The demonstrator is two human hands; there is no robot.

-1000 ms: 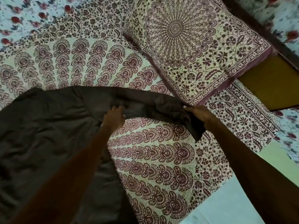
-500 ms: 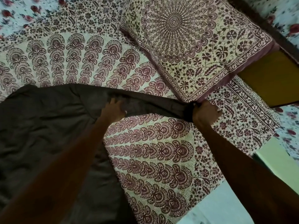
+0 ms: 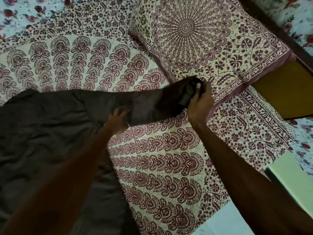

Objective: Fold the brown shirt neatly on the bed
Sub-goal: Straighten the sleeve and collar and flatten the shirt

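The brown shirt point(image 3: 42, 133) lies spread over the left half of the patterned bed sheet point(image 3: 160, 167). One sleeve point(image 3: 145, 102) stretches to the right across the bed. My left hand point(image 3: 116, 121) rests on the sleeve near the shoulder seam, fingers spread on the cloth. My right hand point(image 3: 199, 102) grips the cuff end of the sleeve, thumb over the bunched dark fabric, right at the near corner of the pillow. My left forearm hides part of the shirt's body.
A patterned pillow point(image 3: 211, 39) lies at the back right, touching the sleeve end. The bed's right edge drops to a yellow-brown surface point(image 3: 284, 95) and a pale green floor point(image 3: 291, 175). A floral cloth point(image 3: 17, 12) lies at the far left.
My right hand has pulled the sleeve end farther right and up to the pillow's corner, drawing the sleeve straighter. My left hand stays on the sleeve near the shoulder.
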